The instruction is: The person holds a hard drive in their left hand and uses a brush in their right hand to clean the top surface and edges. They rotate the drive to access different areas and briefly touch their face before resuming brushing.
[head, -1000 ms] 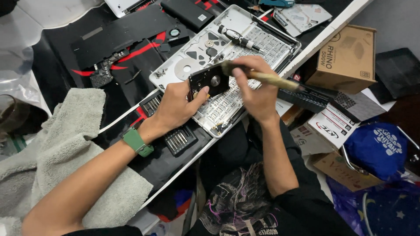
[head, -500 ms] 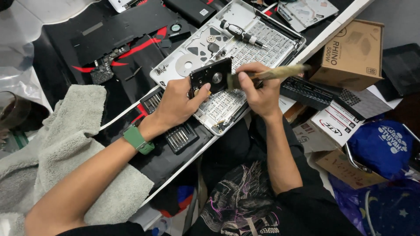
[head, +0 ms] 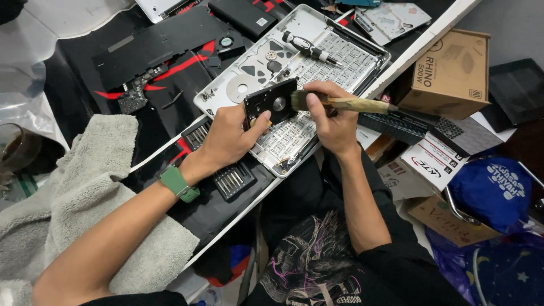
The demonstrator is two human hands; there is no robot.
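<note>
My left hand [head: 229, 139] grips the black drive [head: 271, 102] (above the laptop shell [head: 340, 59]); my right hand [head: 334, 122] clamps the brush [head: 340, 102], bristles touching the drive.

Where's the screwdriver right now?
The screwdriver lies on the opened white laptop case, toward the top of the head view, just beyond the hard drive and brush.

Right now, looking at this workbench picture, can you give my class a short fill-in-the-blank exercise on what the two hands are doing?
1. The left hand holds a black hard ____ above the opened laptop.
2. The right hand holds a ____ with its bristles against that black part.
3. The band on the left wrist is ____.
4. A grey ____ lies under the left forearm.

Missing words: drive; brush; green; towel
</note>
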